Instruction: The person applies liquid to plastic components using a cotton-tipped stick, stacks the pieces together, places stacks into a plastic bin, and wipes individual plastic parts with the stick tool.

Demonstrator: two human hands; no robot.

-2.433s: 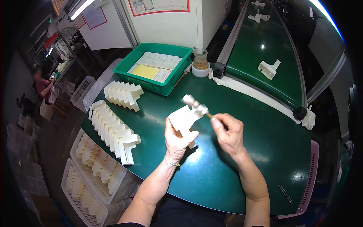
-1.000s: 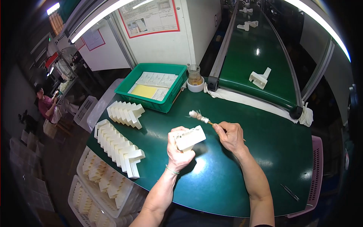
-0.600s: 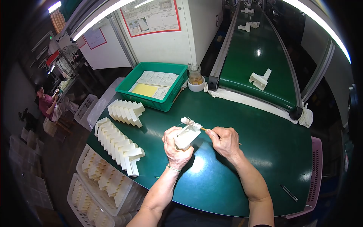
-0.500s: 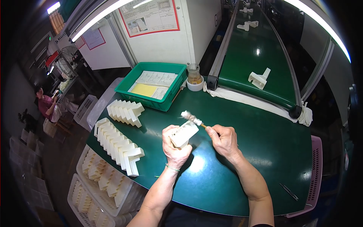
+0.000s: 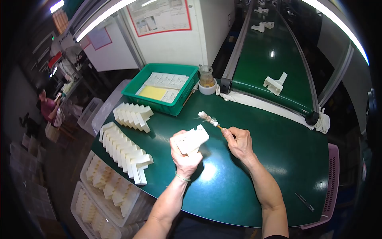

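A white plastic part is gripped in my left hand, above the middle of the green table. My right hand pinches the thin wooden handle of a swab, whose tip is wrapped in white, frayed material. The swab tip is up and to the right of the part, apart from it. On the table to the left lie two rows of nested white parts, a shorter row behind a longer row.
A green tray with papers and a glass jar in a white holder stand at the back. A conveyor carries white parts. Tweezers lie front right. Crates of parts stand lower left. A person sits far left.
The swab has moved off the white part, up and to the right, with my right hand. My left hand has turned the part slightly.
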